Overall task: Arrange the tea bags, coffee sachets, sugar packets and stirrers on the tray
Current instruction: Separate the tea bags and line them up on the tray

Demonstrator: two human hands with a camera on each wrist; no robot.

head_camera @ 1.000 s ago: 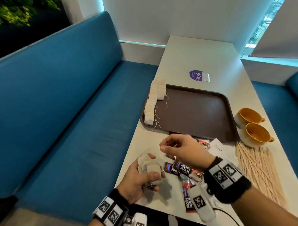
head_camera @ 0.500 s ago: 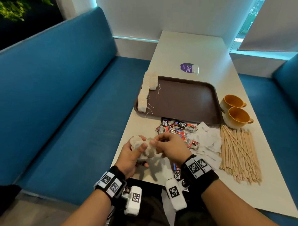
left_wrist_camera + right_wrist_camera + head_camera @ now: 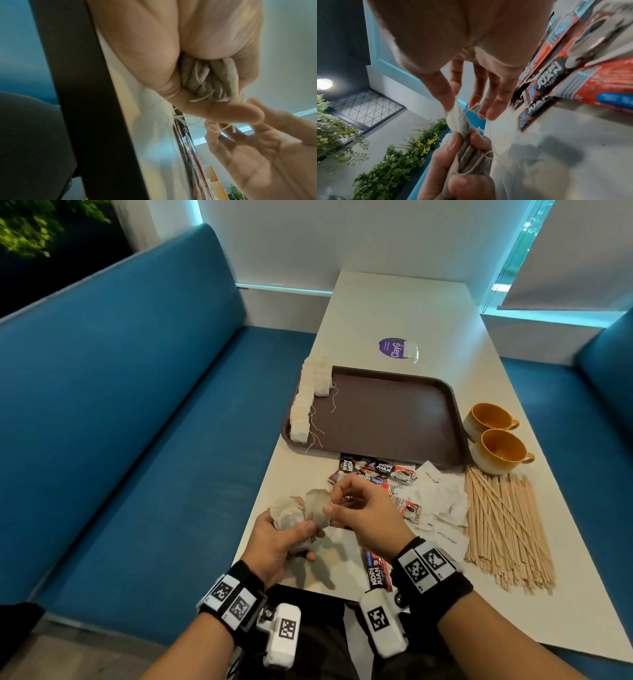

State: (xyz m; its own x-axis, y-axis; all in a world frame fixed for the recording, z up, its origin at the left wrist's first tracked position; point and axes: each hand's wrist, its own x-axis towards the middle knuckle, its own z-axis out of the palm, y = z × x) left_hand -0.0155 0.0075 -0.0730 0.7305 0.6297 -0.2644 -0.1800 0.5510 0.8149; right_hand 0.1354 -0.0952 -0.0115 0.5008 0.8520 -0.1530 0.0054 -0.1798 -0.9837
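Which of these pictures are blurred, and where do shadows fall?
Head view: sharp; the hands cast a shadow on the table under the tea bags. Left wrist view: table edge and far right hand soft. Right wrist view: coffee sachets smeared; dark shadow on the tabletop.

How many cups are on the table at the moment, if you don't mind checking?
2. Both stand just right of the tray, side by side: the farther cup and the nearer cup, above the stirrers. None seems hidden.
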